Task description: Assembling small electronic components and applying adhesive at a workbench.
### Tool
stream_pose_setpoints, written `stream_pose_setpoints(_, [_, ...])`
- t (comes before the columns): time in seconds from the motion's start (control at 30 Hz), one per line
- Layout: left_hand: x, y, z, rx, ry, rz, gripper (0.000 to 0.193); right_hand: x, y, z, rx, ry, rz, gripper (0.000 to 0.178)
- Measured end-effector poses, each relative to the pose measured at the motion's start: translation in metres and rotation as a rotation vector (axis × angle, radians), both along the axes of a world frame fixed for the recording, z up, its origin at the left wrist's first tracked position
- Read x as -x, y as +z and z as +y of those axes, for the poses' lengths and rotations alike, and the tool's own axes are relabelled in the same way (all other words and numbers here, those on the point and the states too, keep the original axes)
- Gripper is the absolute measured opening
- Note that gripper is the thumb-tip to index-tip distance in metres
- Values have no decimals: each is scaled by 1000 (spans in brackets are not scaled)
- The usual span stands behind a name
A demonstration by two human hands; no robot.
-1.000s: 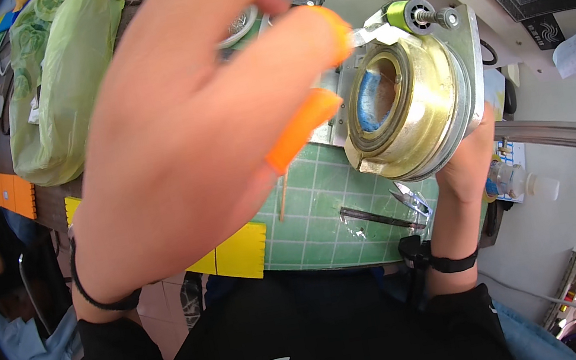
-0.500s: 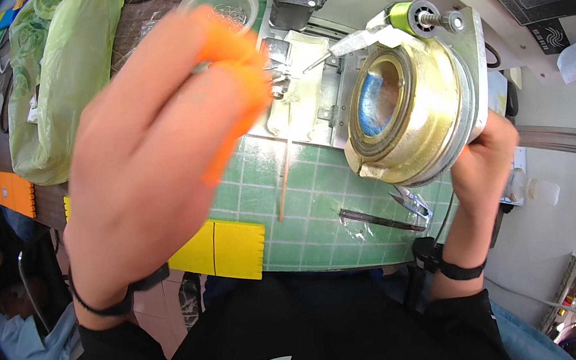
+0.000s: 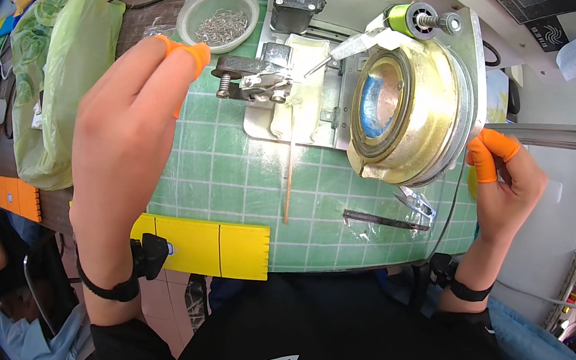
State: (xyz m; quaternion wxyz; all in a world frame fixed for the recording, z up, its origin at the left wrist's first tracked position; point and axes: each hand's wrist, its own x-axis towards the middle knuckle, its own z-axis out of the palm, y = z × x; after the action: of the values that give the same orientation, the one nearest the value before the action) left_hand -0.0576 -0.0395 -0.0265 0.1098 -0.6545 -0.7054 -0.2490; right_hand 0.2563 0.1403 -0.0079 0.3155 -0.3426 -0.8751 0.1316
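My left hand (image 3: 124, 119) is raised above the left of the mat, its orange-covered fingertips pinched together near a bowl (image 3: 182, 27) of small metal hooks (image 3: 225, 27). Whatever the pinch may hold is hidden. To the right, my right hand (image 3: 511, 186) hangs just beside the round brass-coloured housing (image 3: 435, 111), apart from it. Its orange-covered thumb and forefinger are closed together; anything between them is too small to make out. Between my hands is a small metal clamp (image 3: 253, 80) on the machine, with a thin nozzle (image 3: 319, 66) and a spool of bright green thread (image 3: 400, 20) near it.
A green gridded mat (image 3: 228, 182) covers the table. A yellow strip (image 3: 245, 251) lies along the front edge. Small snips (image 3: 416, 201) and a dark strip (image 3: 385, 220) lie at front right. A green plastic bag (image 3: 71, 71) stands at left. Another person sits at far left.
My left hand has drawn back left and down, uncovering the bowl and clamp. My right hand has come out from behind the housing, moving right and down.
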Motion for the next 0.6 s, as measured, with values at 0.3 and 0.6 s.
stream_pose_setpoints(0.3, [-13, -23, -20, 131, 45, -220, 28, -8, -11, -8, 1, -4, 58, 14])
stream_pose_setpoints(0.6, [0, -11, -6, 132, 25, -679, 26, -51, -5, 15, -27, -119, 31, 16])
